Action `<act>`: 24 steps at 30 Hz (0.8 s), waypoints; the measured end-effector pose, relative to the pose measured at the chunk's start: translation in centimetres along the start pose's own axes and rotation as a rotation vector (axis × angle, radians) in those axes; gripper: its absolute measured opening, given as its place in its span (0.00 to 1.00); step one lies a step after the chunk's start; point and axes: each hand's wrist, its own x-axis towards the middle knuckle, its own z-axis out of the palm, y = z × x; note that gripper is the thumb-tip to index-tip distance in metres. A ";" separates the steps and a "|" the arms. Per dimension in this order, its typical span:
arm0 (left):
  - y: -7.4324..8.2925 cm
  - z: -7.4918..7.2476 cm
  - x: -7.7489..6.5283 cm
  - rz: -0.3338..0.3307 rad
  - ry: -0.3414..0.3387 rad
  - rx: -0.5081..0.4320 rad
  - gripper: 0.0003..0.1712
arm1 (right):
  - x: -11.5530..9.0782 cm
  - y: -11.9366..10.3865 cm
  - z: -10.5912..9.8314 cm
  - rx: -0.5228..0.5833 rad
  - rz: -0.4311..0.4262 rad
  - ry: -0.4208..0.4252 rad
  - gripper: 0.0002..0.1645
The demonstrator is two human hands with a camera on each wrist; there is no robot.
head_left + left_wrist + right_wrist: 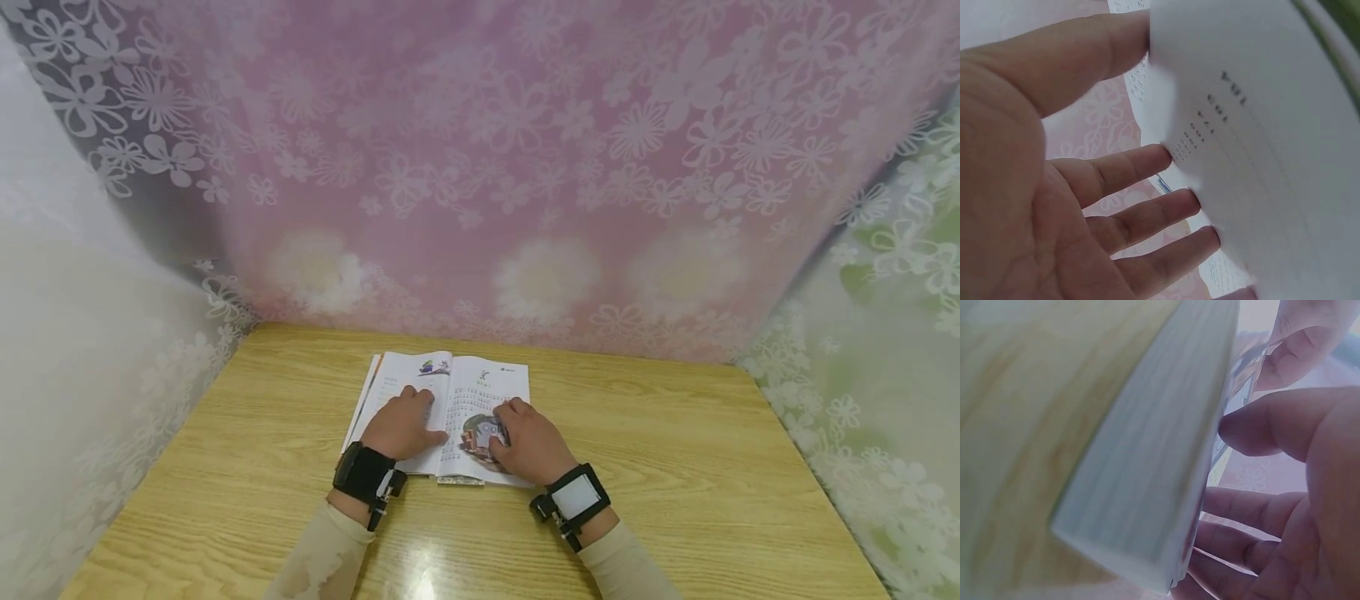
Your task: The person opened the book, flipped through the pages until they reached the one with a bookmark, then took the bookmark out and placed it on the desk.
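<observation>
An open book (468,379) lies on the wooden table, with printed text and small coloured pictures on its pages. On its left page rests my left hand (399,425), palm down with the fingers spread. In the left wrist view the fingertips (1159,156) and thumb touch the paper. My right hand (531,442) lies on the right page, beside and partly over a round coloured picture (476,435). The right wrist view shows the thick block of page edges (1147,444), with the right thumb and fingers touching the page surface.
The wooden table (675,467) extends to both sides of the book. A pink flowered cloth (480,167) hangs behind it, and pale flowered cloths stand at left and right. Both wrists wear black strapped devices (577,500). Beneath the book's near edge a patterned strip (461,481) shows.
</observation>
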 end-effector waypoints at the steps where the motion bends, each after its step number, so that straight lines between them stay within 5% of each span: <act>1: 0.1 0.0 0.0 0.003 0.001 0.008 0.40 | 0.0 0.0 0.0 0.002 0.000 0.001 0.25; 10: 0.5 0.4 0.2 -0.013 -0.021 0.023 0.50 | 0.1 -0.2 0.1 0.005 0.009 0.006 0.25; 17: 0.6 0.3 0.2 -0.038 -0.017 -0.013 0.54 | 0.0 -1.2 -0.1 0.074 -0.044 -0.018 0.34; 24: 0.5 0.3 0.0 -0.025 -0.021 -0.035 0.45 | 0.1 -1.4 0.0 0.173 0.027 0.007 0.40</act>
